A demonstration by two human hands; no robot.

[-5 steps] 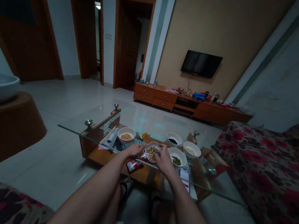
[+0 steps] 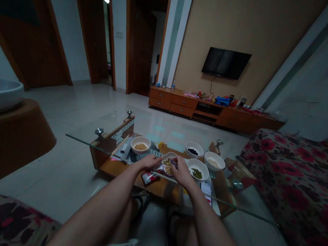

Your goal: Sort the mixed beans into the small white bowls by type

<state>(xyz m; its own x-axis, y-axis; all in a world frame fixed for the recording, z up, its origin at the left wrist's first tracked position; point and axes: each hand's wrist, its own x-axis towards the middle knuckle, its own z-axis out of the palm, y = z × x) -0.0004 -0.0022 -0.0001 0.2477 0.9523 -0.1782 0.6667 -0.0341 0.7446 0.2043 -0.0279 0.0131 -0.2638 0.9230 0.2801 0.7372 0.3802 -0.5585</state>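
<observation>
Between my hands is a small pale bowl [image 2: 169, 155] with a wavy rim and purplish colour along its edge. Mixed beans [image 2: 168, 166] fill its middle. My left hand [image 2: 149, 162] grips the left rim, fingers closed. On the opposite side my right hand [image 2: 180, 170] has its fingers closed at the right rim, covering part of it. Right beside that hand stands a white bowl of green beans [image 2: 196, 173]. Behind are a bowl of black beans [image 2: 192, 152] and a bowl of pale seeds [image 2: 213, 163]. Yellow beans [image 2: 140, 147] lie in the bowl on the left.
The bowls stand on a glass coffee table [image 2: 84, 142] with a lower wooden shelf. A red packet [image 2: 149, 178] and papers [image 2: 207, 190] show beneath the glass. A flowered sofa [image 2: 283, 173] is on the right, a TV cabinet [image 2: 181, 101] across the floor.
The view has shifted slightly, so the table and bowls appear a little farther right and higher. Both hands stay at the small bowl of mixed beans.
</observation>
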